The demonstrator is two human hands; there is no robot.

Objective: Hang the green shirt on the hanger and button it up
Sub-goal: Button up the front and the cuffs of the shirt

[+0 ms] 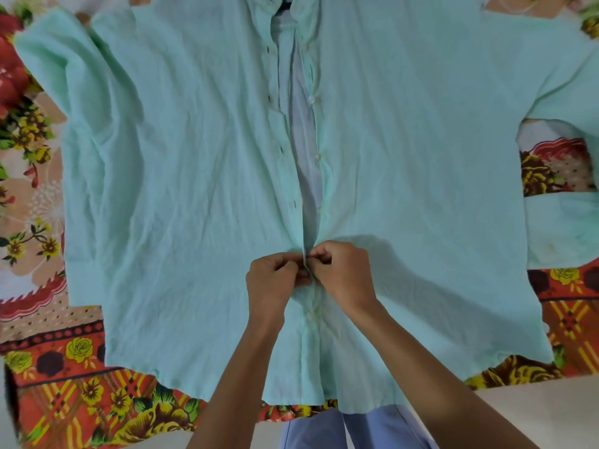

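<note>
1. The pale mint-green, crinkled cotton button-up shirt [194, 189] lies flat and face-up on a bright floral bedspread of red, orange and yellow [64, 384], collar at the far end and hem towards the person.
2. Its front opening runs straight away from the person. That line is the long axis the work follows.
3. Both hands meet on that line, low down on the shirt. The left hand [270, 280] pinches the edge with the buttonholes; the right hand [345, 277] pinches the edge carrying the buttons. Fingers of both are curled tight on the cloth, knuckles nearly touching.
4. The button between them is hidden, so I cannot tell whether it is through its hole.
5. Just below the hands the two edges lie closed together. Beyond them the front gapes open, showing paler lining.
6. The next small white button [319, 156] sits farther up on the right-hand edge, its slit opposite on the left, so I judge both hands must travel away from the body, equally near.
7. A dark shape at the collar may be the hanger; I cannot say for sure.
</note>
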